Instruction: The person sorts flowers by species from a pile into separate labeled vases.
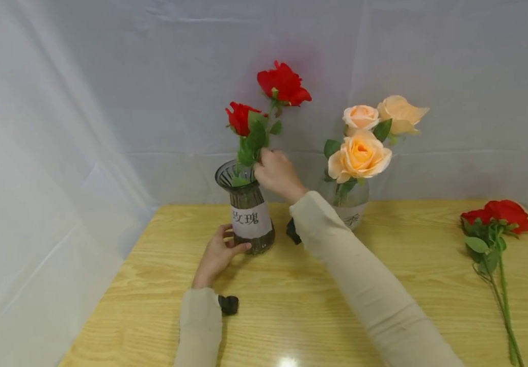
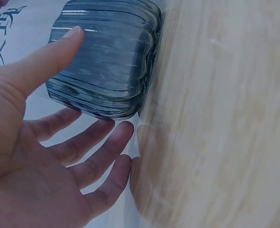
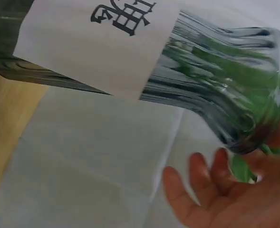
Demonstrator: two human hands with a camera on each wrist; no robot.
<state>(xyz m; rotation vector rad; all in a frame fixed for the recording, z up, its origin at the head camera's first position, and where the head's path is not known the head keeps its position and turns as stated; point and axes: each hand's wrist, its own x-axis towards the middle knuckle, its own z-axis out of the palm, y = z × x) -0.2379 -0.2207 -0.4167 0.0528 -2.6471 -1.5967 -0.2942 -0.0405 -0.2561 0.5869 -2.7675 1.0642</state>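
Observation:
A ribbed dark glass vase (image 1: 257, 242) with a white paper label (image 1: 251, 220) stands upright on the wooden table. My left hand (image 1: 215, 255) holds it low down, thumb across the front and fingertips at its side, as the left wrist view of this hand (image 2: 49, 142) shows. Two red roses rise from the vase: a lower one (image 1: 242, 118) and a taller one (image 1: 284, 84). Right at the rim, my right hand (image 1: 279, 172) pinches a rose stem among green leaves (image 1: 256, 137). In the right wrist view, this hand's (image 3: 225, 194) other fingers are spread loosely below the vase mouth.
To the right, a clear round vase (image 1: 360, 196) with a label holds peach roses (image 1: 360, 155), partly behind my right sleeve (image 1: 360, 270). More red roses (image 1: 498, 216) lie on the table (image 1: 282, 311) at the far right. White sheeting (image 1: 177, 102) hangs behind.

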